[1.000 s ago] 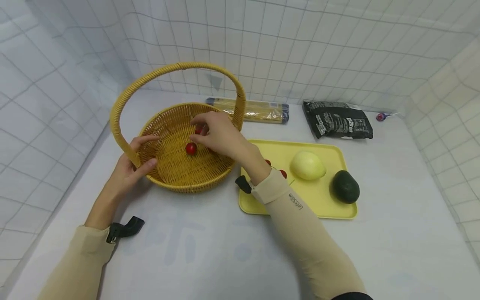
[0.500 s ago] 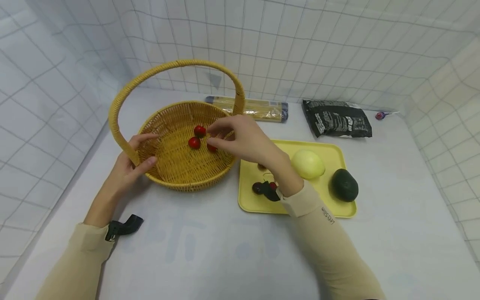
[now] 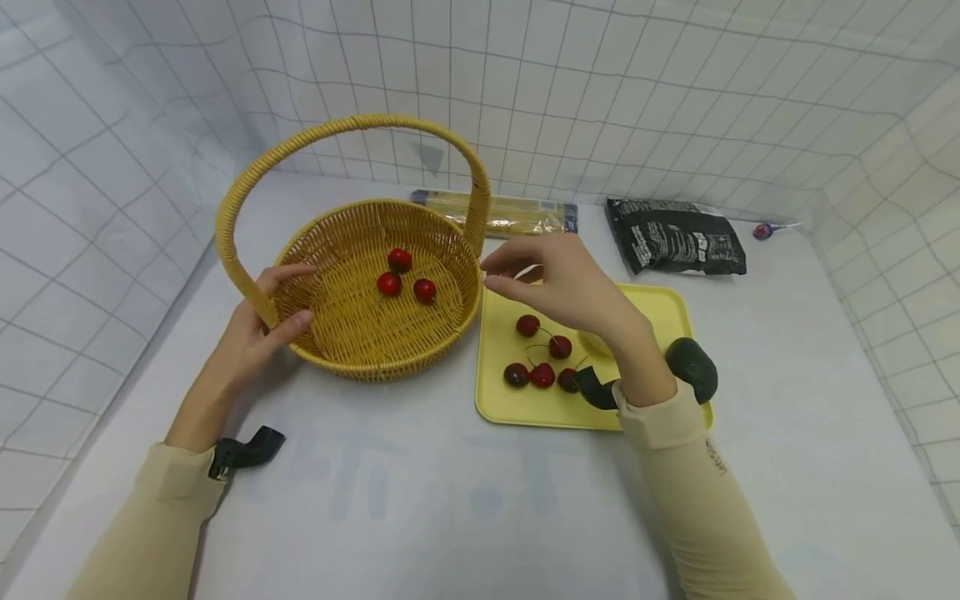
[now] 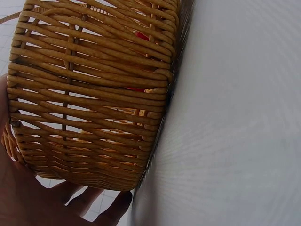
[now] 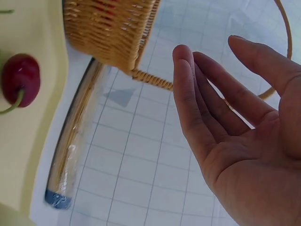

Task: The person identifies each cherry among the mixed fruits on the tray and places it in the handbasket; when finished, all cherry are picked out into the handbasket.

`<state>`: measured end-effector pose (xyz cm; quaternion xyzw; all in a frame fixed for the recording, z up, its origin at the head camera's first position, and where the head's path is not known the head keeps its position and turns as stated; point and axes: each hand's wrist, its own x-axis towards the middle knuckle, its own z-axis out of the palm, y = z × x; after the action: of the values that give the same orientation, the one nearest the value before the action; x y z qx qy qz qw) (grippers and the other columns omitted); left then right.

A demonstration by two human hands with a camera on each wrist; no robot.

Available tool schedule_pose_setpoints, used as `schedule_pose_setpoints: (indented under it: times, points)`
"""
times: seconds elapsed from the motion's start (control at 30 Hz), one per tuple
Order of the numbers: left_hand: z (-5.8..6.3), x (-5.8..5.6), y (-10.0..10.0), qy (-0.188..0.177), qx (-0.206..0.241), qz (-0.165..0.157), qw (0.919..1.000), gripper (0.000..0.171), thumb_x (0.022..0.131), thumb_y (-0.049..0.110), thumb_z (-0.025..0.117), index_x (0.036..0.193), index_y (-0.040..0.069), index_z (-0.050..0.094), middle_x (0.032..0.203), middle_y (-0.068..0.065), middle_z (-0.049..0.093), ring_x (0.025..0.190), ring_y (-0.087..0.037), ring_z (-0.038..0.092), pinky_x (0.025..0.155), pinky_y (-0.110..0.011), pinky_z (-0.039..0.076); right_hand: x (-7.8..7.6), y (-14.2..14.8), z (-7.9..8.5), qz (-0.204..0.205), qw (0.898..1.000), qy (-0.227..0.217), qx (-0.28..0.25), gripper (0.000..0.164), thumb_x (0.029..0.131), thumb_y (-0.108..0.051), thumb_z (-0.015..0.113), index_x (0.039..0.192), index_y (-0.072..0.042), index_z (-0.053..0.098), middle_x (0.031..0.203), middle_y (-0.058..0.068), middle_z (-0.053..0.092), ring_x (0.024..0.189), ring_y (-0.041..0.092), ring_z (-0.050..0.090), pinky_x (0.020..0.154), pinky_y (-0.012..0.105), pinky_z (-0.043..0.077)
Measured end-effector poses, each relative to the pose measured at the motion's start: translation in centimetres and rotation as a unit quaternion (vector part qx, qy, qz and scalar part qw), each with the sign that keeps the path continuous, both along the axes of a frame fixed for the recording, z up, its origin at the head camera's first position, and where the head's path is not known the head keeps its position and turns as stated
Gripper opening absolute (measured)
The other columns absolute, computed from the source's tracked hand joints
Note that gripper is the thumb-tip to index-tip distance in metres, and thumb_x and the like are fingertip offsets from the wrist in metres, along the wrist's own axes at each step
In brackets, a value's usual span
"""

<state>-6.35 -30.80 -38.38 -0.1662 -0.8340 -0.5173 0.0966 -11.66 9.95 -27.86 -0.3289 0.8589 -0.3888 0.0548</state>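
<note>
A yellow wicker basket (image 3: 352, 333) with a tall arched handle stands at the left in the head view. Inside it lie a cherry (image 3: 424, 291) and two more red ones. My left hand (image 3: 258, 321) grips the basket's left side, its thumb and a finger over the rim. The left wrist view shows other fingers (image 4: 80, 200) against the outer weave. Past the basket's right rim, above the yellow tray (image 3: 498, 408), hovers my right hand (image 3: 570, 279). Nothing sits between its fingers and thumb in the right wrist view. Several dark red cherries with stems, one a cherry (image 3: 542, 375), lie on the tray.
A pale yellow lemon-like fruit (image 3: 595, 340) is mostly hidden by the right hand. A dark green avocado (image 3: 692, 367) lies at the tray's right edge. Behind are a long noodle-like packet (image 3: 525, 215), a black packet (image 3: 678, 240) and a lollipop (image 3: 763, 231).
My right hand has come out of the basket and moved right over the tray, leaving a third cherry inside. The left hand keeps its place on the basket.
</note>
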Motion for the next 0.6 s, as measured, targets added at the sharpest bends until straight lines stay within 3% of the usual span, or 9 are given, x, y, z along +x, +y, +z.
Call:
schedule_pose_setpoints:
  times: [0.27,0.47,0.6]
  points:
    - [0.0,0.2,-0.1,-0.004,-0.001,0.001,1.0,0.058,0.096,0.005,0.061,0.153,0.009,0.051,0.151,0.002,0.052,0.15,-0.008,0.035,0.12,-0.029,0.018,-1.2,1.9,-1.1,0.006,0.999,-0.024,0.036,0.026,0.1,-0.029,0.073,0.123,-0.017,0.077,0.115,-0.005,0.077,0.104,0.009,0.07,0.095,0.035,0.056]
    - [-0.1,0.1,-0.2,0.01,-0.004,-0.005,0.9999,0.058,0.096,0.004,0.061,0.152,0.007,0.051,0.15,0.0,0.053,0.148,-0.008,0.038,0.118,-0.025,0.02,-2.4,4.1,-1.9,0.011,0.995,-0.089,0.038,0.031,0.095,-0.021,0.079,0.126,-0.017,0.075,0.114,-0.001,0.077,0.103,0.013,0.072,0.096,0.036,0.058]
    - [-0.1,-0.2,-0.2,0.02,-0.002,-0.014,0.9997,0.058,0.095,0.002,0.061,0.152,0.005,0.051,0.149,-0.003,0.054,0.147,-0.01,0.039,0.117,-0.024,0.021,-3.2,5.0,-2.6,0.024,0.991,-0.127,0.026,0.035,0.093,-0.014,0.081,0.128,-0.012,0.074,0.116,0.009,0.076,0.103,0.019,0.073,0.095,0.035,0.059]
